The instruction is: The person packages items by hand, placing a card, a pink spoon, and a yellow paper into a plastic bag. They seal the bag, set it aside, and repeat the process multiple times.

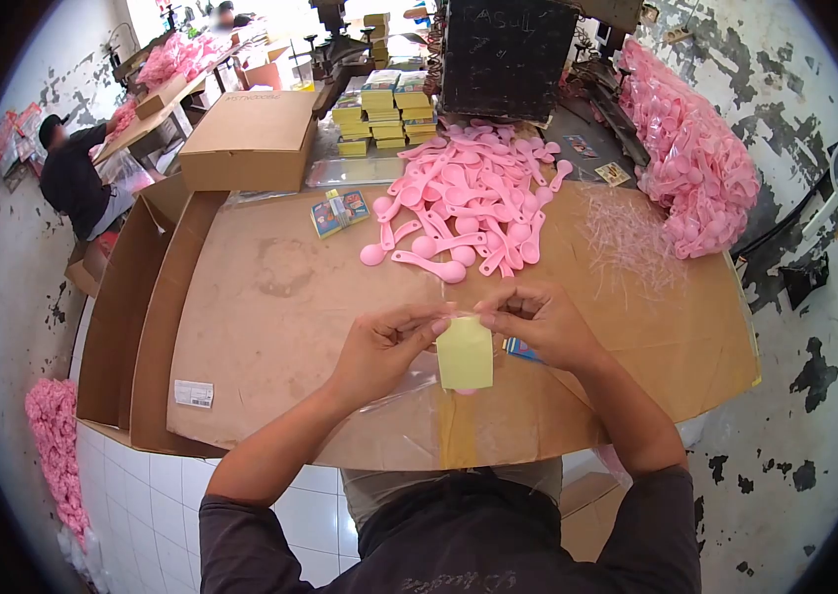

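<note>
A pale yellow card (466,354) hangs upright between my hands, above the front part of the cardboard-covered table. My left hand (394,346) pinches thin clear plastic at the card's upper left corner. At the upper right corner, my right hand (536,322) pinches the same clear plastic. Just under my right hand lies a blue printed card (520,348), partly hidden. A bit of pink shows below the yellow card. Beyond my hands is a heap of pink spoons (469,193), with a banded stack of cards (340,213) to its left.
Open carton flaps (147,307) line the table's left side. Behind stand a closed cardboard box (247,129), yellow card stacks (380,109) and a black machine (506,59). Clear plastic strips (632,238) and bagged pink spoons (691,158) are at right. A person (77,183) works at far left.
</note>
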The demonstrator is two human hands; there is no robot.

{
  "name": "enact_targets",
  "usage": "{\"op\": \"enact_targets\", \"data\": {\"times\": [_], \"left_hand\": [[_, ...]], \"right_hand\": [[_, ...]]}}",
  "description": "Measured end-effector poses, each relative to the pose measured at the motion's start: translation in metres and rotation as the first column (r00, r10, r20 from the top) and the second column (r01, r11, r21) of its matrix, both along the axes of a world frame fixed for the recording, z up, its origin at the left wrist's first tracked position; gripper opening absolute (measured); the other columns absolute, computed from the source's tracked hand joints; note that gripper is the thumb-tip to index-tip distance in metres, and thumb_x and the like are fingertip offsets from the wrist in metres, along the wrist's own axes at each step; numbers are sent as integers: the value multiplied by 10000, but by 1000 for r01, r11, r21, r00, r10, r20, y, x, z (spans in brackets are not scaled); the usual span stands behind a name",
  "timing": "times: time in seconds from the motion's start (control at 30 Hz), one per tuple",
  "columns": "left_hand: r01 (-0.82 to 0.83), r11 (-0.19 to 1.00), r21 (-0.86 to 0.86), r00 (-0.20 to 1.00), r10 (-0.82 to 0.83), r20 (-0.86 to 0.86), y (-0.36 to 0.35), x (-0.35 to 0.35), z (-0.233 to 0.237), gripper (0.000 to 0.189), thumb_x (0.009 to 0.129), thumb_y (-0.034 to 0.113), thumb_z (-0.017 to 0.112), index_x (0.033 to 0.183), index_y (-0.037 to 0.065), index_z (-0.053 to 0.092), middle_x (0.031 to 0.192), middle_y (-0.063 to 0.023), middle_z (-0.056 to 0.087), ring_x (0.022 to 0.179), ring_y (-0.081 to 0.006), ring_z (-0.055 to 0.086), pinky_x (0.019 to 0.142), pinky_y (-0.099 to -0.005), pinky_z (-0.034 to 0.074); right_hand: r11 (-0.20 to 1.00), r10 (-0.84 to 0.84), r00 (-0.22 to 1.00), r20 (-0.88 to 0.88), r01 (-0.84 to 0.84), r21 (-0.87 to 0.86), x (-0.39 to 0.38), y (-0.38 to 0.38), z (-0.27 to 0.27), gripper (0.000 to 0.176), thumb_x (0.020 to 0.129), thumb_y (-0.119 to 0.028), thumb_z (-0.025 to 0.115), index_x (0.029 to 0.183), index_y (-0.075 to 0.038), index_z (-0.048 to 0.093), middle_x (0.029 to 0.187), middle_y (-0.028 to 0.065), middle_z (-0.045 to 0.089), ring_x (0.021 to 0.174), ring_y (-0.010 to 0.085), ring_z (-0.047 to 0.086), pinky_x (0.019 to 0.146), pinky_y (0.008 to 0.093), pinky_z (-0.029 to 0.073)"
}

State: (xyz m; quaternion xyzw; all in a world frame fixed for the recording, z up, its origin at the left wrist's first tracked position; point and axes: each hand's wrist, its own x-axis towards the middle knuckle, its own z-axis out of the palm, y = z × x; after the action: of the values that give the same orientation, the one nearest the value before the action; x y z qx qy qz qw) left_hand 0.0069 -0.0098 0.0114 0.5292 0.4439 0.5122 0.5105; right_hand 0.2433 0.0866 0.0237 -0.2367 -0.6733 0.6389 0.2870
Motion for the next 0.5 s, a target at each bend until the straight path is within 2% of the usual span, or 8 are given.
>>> {"op": "enact_targets", "data": {"times": [0.1,0.17,0.27,0.37,0.47,0.5], "left_hand": [[27,999,32,996,-24,-84,-1,-5,-1,273,1018,35,626,1275,5,712,1139,-83,764,1014,-121,702,877,-286,575],[68,993,101,985,-51,-164,-2,-9,-1,289,999,-20,603,1261,6,724,1145,-88,762,1029,-122,699,902,-282,564],[97,993,73,989,-88,-121,-3,-9,5,317,973,-53,573,1236,7,740,1166,-100,758,1066,-133,694,937,-288,553],[118,985,130,985,-99,-142,-2,-12,3,273,1007,7,586,1234,4,739,1181,-105,754,1083,-143,690,950,-305,552],[125,992,14,991,-125,45,0,-13,1,250,1042,81,598,1232,-5,735,1183,-108,753,1070,-149,695,945,-318,557],[117,993,10,993,-118,28,0,-13,-2,249,1042,96,611,1234,-6,734,1177,-106,754,1058,-145,696,931,-315,560]], "right_hand": [[996,42,999,-27,-40,85,2,5,0,140,978,-46,705,1097,26,722,1008,46,722,946,99,673,838,270,542],[997,58,998,-29,-56,57,3,5,2,141,980,-53,701,1095,23,729,1002,41,723,935,94,669,826,267,538],[995,53,999,7,-53,82,7,7,-1,150,984,-63,692,1100,21,741,994,40,728,918,87,662,806,260,529],[992,67,998,14,-69,106,11,10,1,163,988,-74,686,1105,19,750,1000,45,740,893,83,655,779,252,518],[993,48,998,36,-51,106,11,8,4,171,981,-74,697,1110,24,751,1015,54,751,890,88,662,785,253,524],[994,33,998,50,-38,105,11,7,4,175,977,-73,703,1112,27,751,1021,58,754,893,91,667,792,255,528]]}}
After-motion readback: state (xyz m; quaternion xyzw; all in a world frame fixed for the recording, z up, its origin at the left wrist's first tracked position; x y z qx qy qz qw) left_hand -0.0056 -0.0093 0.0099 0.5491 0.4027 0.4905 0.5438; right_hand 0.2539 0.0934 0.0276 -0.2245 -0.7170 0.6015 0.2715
